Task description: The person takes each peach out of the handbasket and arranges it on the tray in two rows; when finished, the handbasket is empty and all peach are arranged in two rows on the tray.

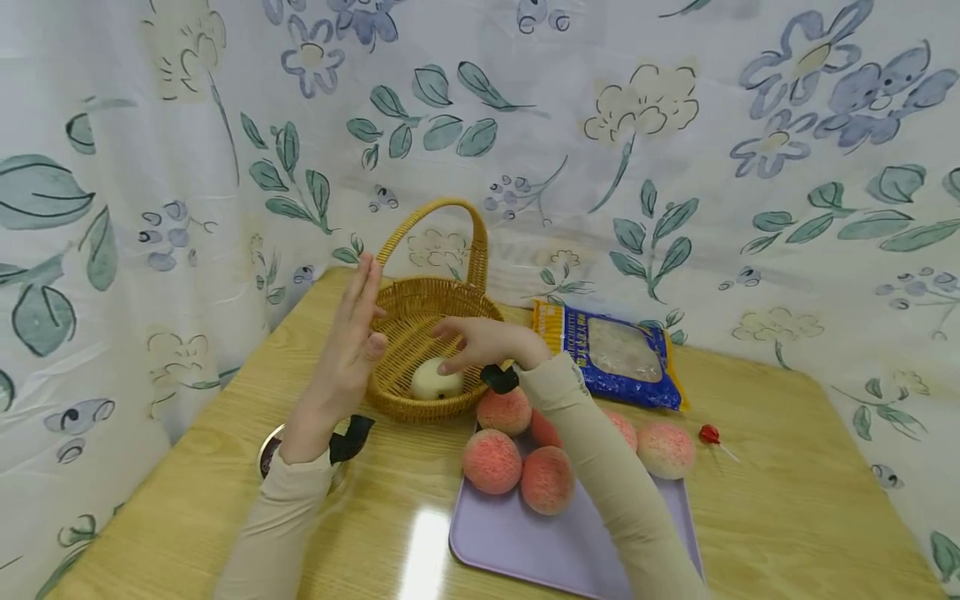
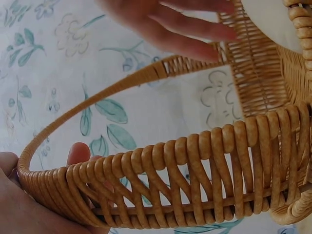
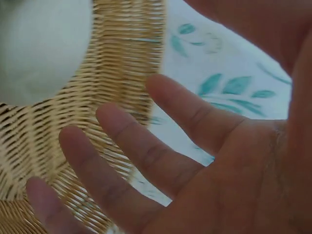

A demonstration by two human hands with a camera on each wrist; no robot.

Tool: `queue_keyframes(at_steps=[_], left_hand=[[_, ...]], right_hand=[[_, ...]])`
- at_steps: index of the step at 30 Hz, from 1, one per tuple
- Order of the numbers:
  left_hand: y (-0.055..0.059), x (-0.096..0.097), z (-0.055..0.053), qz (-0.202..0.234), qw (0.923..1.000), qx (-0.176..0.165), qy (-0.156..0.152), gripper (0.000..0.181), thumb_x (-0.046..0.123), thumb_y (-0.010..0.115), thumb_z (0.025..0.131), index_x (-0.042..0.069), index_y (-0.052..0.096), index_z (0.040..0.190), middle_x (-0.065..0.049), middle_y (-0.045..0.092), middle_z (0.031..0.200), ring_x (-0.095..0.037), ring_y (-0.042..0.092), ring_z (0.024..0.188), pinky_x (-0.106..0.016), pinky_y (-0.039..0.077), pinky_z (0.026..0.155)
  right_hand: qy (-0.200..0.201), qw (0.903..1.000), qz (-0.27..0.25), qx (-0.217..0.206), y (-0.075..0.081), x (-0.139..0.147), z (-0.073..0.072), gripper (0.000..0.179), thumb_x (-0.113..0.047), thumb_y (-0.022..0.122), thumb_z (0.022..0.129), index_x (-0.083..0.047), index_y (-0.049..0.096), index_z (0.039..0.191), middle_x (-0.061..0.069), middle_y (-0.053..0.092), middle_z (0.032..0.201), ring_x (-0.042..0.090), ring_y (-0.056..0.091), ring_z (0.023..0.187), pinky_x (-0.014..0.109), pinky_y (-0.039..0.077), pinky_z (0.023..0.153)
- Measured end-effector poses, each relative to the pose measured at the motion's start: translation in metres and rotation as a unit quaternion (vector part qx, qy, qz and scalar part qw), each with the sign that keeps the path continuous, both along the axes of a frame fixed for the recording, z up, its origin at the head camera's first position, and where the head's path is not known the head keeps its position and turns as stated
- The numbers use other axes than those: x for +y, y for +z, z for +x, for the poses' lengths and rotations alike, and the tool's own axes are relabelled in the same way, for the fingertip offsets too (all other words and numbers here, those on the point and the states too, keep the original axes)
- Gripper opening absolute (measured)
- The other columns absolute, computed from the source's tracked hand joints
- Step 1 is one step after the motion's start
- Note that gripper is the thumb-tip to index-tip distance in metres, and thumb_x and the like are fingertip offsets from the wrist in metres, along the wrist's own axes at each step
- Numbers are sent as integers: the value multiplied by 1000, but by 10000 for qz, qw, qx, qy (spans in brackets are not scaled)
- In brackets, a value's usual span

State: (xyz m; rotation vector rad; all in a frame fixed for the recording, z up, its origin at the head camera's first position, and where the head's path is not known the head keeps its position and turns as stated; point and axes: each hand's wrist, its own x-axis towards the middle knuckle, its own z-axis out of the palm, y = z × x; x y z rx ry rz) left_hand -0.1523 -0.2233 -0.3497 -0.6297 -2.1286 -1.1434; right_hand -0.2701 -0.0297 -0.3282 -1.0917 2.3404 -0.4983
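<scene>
A wicker basket (image 1: 431, 312) with a tall arched handle (image 1: 420, 218) stands toward the back of the table. A pale, round fruit (image 1: 431, 382) with a small dark spot lies in it; its kind is unclear. My left hand (image 1: 341, 358) is at the basket's left side and holds the handle base. In the left wrist view a fingertip (image 2: 79, 153) shows past the woven band, which hides part of the hand. Above the fruit, my right hand (image 1: 487, 342) reaches over the basket from the right. In the right wrist view its fingers (image 3: 146, 151) are spread, holding nothing.
A lilac tray (image 1: 510, 542) with several peaches (image 1: 491, 461) lies right of the basket, partly under the right forearm. Behind it is a blue and yellow food bag (image 1: 622, 354). A red lollipop (image 1: 710, 434) lies further right. A round container (image 1: 270, 450) is partly hidden by the left wrist.
</scene>
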Motion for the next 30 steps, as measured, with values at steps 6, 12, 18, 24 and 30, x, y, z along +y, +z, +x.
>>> queue_keyframes(at_steps=[6, 12, 18, 24, 30], left_hand=[[-2, 2, 0, -21, 10000, 57, 1, 93, 74, 18, 92, 7, 10, 156, -12, 4, 165, -34, 46, 103, -45, 36, 88], [0, 3, -2, -98, 9995, 294, -53, 86, 69, 18, 95, 9, 9, 156, -13, 3, 164, -31, 45, 102, -43, 34, 91], [1, 2, -1, -92, 9996, 284, 4, 86, 70, 18, 95, 12, 9, 157, -12, 3, 165, -30, 46, 100, -44, 35, 90], [-3, 1, -2, -61, 9997, 238, 7, 87, 70, 18, 95, 9, 10, 156, -15, 5, 164, -31, 46, 102, -43, 35, 91], [-3, -2, -5, -34, 9999, 149, -13, 89, 72, 18, 93, 10, 9, 157, -10, 3, 165, -32, 46, 107, -43, 36, 92]], right_hand=[[44, 9957, 829, -405, -18, -26, -7, 67, -29, 70, 89, -7, 41, 145, 13, 49, 142, 23, 48, 125, 34, 43, 100], [375, 9862, 1550, -447, -27, -46, -6, 56, -26, 66, 90, -9, 46, 140, 6, 55, 124, 16, 52, 102, 26, 44, 81], [746, 9791, 1888, -149, -28, -55, -6, 55, -29, 62, 92, -11, 46, 142, 5, 54, 125, 15, 50, 101, 26, 42, 82], [585, 9832, 1676, -426, -31, -52, -10, 53, -30, 64, 89, -11, 47, 135, 3, 54, 117, 14, 50, 96, 24, 42, 78], [145, 9978, 622, -165, -18, -35, -13, 58, -27, 76, 80, -14, 46, 128, 5, 57, 114, 17, 56, 93, 25, 48, 72]])
